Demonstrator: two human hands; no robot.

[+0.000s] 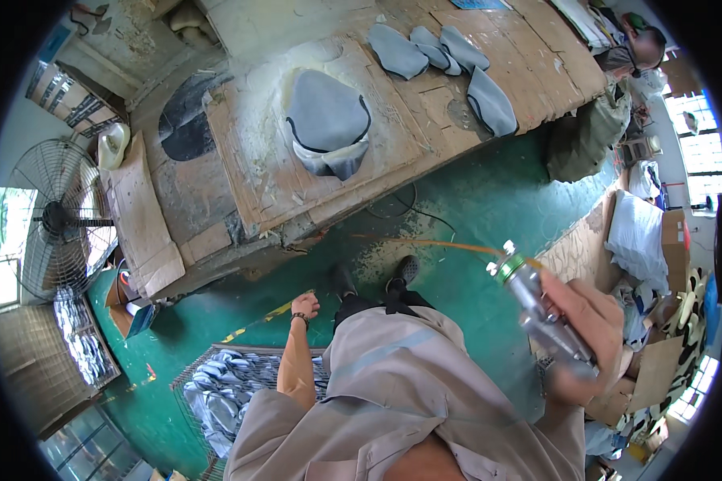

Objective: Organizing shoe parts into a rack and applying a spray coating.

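Note:
My right hand [590, 329], raised at the right, is wrapped round a metal spray gun [529, 301] with a green ring near its nozzle. An orange-brown hose [433, 242] shows behind the gun's nozzle end. My left hand [306, 305] hangs low beside my body, its fingers curled in with nothing seen in them; a dark bracelet is on the wrist. Beyond both hands, a grey rounded fabric piece [326, 108] with black edging lies over a pale form on the workbench. Neither hand touches it.
Residue-stained cardboard [393, 160] covers the bench. Several grey pieces [493, 103] lie at its far right. A large fan [54, 215] stands left. Near my left arm is a wire basket [186, 385] of folded grey pieces. Another person [638, 50] is at the far right.

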